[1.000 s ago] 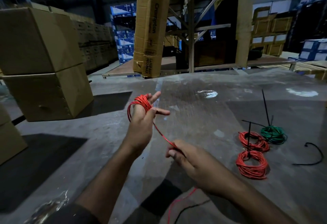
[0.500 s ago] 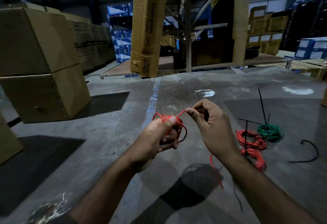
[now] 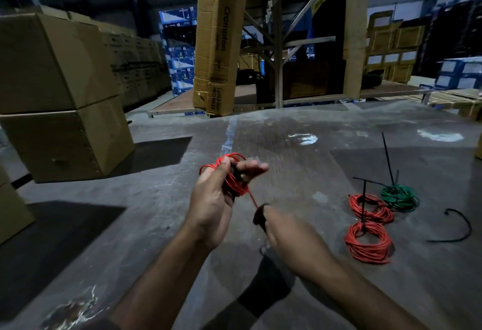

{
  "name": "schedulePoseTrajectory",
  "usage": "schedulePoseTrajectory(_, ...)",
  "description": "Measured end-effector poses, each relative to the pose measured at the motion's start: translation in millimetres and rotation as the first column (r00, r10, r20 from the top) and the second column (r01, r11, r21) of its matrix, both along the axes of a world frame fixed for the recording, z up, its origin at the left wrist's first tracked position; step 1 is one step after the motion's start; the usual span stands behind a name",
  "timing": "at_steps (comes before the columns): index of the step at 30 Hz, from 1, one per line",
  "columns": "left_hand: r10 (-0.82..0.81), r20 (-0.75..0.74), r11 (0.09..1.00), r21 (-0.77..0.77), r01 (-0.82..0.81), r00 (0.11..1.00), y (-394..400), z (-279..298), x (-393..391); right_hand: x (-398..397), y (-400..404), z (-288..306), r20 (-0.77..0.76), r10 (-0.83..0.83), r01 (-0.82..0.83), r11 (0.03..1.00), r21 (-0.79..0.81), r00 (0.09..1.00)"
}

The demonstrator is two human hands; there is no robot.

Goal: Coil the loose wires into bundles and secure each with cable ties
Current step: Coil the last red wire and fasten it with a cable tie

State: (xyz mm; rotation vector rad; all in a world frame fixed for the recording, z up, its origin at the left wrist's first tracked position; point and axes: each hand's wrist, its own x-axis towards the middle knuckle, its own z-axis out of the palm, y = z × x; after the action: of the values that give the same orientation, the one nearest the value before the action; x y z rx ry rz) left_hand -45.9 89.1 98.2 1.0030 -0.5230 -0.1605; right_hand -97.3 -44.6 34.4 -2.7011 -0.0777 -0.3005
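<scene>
Over the concrete floor (image 3: 300, 173), left hand (image 3: 216, 199) grips the red coil (image 3: 234, 178); wire (image 3: 253, 200) runs down-right into the right hand (image 3: 284, 233), fingers closed on it.

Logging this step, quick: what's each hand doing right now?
Left hand: holds the red wire coil.
Right hand: pinches the coil's trailing strand.

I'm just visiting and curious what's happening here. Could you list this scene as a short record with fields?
Place: concrete floor, cardboard boxes at left
Left hand: holds a red wire coil looped round it
Right hand: pinches the strand leading from the coil
Finished bundles: two red bundles, one green bundle, each tied
Spare: loose black cable tie on floor
</scene>
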Motion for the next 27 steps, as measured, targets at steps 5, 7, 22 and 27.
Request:
schedulePoseTrajectory(5, 0.114, 0.153, 0.955, 0.255, -0.151, 0.982, 1.6, -2.3, 7.8, -14.8, 14.4, 10.3, -0.044, 0.057, -0.063, 0.989, -0.133, 0.997)
schedulePoseTrajectory(7, 0.146, 0.257, 0.89, 0.387, -0.24, 0.955, 2.1, -8.6, 10.0, -23.6, 15.0, 20.5, -0.044, 0.138, -0.14, 0.99, -0.034, 0.989)
schedulePoseTrajectory(22, -0.224, -0.039, 0.791, 0.577, 0.205, 0.974, -4.0, -13.9, -14.2, -11.4, -38.4, 40.0, 0.486, 0.019, -0.134, 0.97, 0.203, 0.874)
schedulePoseTrajectory(27, -0.364, -0.217, 0.819, 0.389, 0.422, 0.906, -5.2, -20.2, -18.7, -7.3, -36.2, 23.5, 0.335, 0.15, -0.339, 0.701, 0.628, 0.93)
